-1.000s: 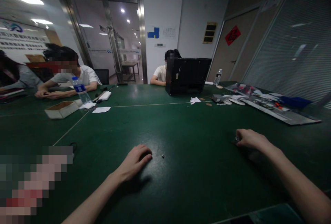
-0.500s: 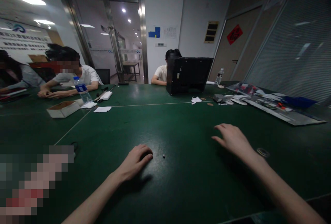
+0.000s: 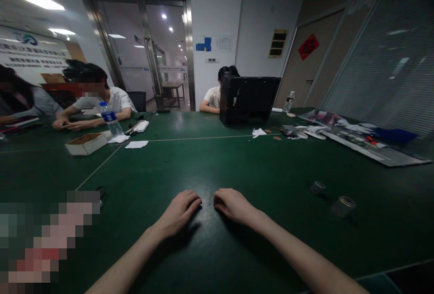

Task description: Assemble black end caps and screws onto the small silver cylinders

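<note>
My left hand (image 3: 181, 212) rests low over the green table (image 3: 190, 163), fingers loosely curled and thumb a little apart, with nothing seen in it. Facing it across a small gap is my right hand (image 3: 235, 206), its fingertips bent down and drawn together near the tabletop. They cover the spot where a tiny dark ring-like piece lay earlier; that piece is hidden now. Whether the fingers pinch it does not show clearly. Right of my right forearm stand a small grey metal cylinder (image 3: 318, 188) and a larger jar-like cylinder (image 3: 344, 206) with a gold rim.
A black box-shaped case (image 3: 249, 99) stands at the far side, a person behind it. At left are an open carton (image 3: 86, 144), a water bottle (image 3: 111, 120) and two people. Boards and loose parts lie near a blue tray (image 3: 395, 134) at right.
My right hand has moved left and down, from open on the right to curled fingers beside my left hand. The tiny piece went out of sight; the grey cylinder came into view. My left hand stayed.
</note>
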Available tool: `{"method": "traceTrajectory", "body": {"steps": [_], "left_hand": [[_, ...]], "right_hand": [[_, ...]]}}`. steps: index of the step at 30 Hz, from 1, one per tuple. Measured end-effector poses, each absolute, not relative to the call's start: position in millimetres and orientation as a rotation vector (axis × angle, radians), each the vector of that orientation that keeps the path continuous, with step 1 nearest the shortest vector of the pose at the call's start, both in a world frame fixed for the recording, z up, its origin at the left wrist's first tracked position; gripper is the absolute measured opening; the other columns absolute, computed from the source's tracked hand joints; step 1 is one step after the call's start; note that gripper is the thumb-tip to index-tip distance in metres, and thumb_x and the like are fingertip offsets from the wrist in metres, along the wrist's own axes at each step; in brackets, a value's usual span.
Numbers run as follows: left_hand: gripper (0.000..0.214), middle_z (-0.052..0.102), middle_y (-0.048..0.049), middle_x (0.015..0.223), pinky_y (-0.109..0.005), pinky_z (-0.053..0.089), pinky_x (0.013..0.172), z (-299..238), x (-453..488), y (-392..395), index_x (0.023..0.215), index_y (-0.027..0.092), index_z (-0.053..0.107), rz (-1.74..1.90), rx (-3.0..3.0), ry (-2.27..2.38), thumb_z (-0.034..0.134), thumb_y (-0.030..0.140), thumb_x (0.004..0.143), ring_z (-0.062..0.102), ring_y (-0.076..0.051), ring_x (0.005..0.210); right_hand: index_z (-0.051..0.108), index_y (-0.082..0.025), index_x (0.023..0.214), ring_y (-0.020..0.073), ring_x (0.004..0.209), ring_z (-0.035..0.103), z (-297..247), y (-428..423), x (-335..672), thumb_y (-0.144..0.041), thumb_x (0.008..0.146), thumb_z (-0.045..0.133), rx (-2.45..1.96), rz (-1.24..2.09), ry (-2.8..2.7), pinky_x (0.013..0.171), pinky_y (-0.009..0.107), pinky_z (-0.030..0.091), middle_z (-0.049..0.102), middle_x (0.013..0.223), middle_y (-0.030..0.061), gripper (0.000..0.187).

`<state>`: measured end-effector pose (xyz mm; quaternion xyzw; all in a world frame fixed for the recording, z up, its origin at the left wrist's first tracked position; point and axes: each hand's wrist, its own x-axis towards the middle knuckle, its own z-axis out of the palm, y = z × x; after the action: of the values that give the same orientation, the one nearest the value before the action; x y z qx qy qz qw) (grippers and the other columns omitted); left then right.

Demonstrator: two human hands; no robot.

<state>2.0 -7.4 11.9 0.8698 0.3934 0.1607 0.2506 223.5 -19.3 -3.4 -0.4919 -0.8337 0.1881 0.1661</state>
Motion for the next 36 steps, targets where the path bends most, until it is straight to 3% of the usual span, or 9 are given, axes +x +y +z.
{"method": "traceTrajectory", "body": {"steps": [4, 7, 12, 22, 30, 36], "left_hand": [[0.033, 0.061, -0.0062, 0.095, -0.031, 0.042, 0.080, 13, 3, -8, 0.096, 0.019, 0.062, 0.433, 2.381, 1.072, 0.036, 0.038, 0.095, 0.054, -0.021, 0.089], [0.029, 0.061, -0.0061, 0.091, -0.031, 0.042, 0.079, 12, 3, -8, 0.093, 0.019, 0.063, 0.447, 2.411, 1.076, 0.039, 0.034, 0.094, 0.054, -0.021, 0.088], [0.022, 0.061, -0.0060, 0.089, -0.030, 0.042, 0.077, 7, 2, -6, 0.092, 0.018, 0.062, 0.466, 2.447, 1.070, 0.044, 0.030, 0.092, 0.055, -0.020, 0.085], [0.016, 0.062, -0.0057, 0.091, -0.030, 0.041, 0.079, 1, 2, -8, 0.094, 0.018, 0.060, 0.585, 2.455, 1.018, 0.046, 0.026, 0.091, 0.055, -0.019, 0.087], [0.016, 0.062, -0.0049, 0.091, -0.029, 0.041, 0.079, 3, 5, -9, 0.094, 0.019, 0.061, 0.566, 2.454, 1.012, 0.047, 0.027, 0.091, 0.055, -0.019, 0.088], [0.015, 0.062, -0.0058, 0.093, -0.031, 0.042, 0.081, 4, 5, -9, 0.095, 0.018, 0.060, 0.525, 2.446, 1.027, 0.048, 0.026, 0.090, 0.055, -0.020, 0.090]], "right_hand": [[0.065, -0.017, 0.087, 0.0145, 0.075, 0.060, -10, -17, 216, -0.019, 0.081, 0.056, -1.234, 0.855, -2.159, 0.069, 0.026, 0.045, 0.067, 0.084, 0.0039, 0.011], [0.062, -0.015, 0.088, 0.0112, 0.062, 0.057, -18, -17, 211, -0.024, 0.079, 0.059, -1.179, 1.310, -1.812, 0.057, 0.023, 0.045, 0.064, 0.074, 0.0015, 0.012], [0.059, -0.011, 0.087, 0.0089, 0.058, 0.058, -28, -22, 205, -0.033, 0.069, 0.073, -0.970, 1.796, -1.286, 0.051, 0.019, 0.044, 0.064, 0.075, 0.0031, 0.032], [0.061, -0.009, 0.081, 0.0056, 0.056, 0.055, -32, -24, 201, -0.041, 0.070, 0.073, -0.896, 1.890, -1.090, 0.052, 0.016, 0.042, 0.063, 0.072, 0.0029, 0.037], [0.059, -0.010, 0.085, 0.0083, 0.061, 0.059, -31, -24, 202, -0.035, 0.066, 0.078, -0.888, 1.869, -1.047, 0.056, 0.019, 0.044, 0.066, 0.079, 0.0053, 0.037], [0.058, -0.011, 0.086, 0.0071, 0.059, 0.057, -25, -27, 203, -0.031, 0.062, 0.080, -0.905, 1.858, -1.055, 0.056, 0.020, 0.043, 0.063, 0.075, 0.0013, 0.038]]}}
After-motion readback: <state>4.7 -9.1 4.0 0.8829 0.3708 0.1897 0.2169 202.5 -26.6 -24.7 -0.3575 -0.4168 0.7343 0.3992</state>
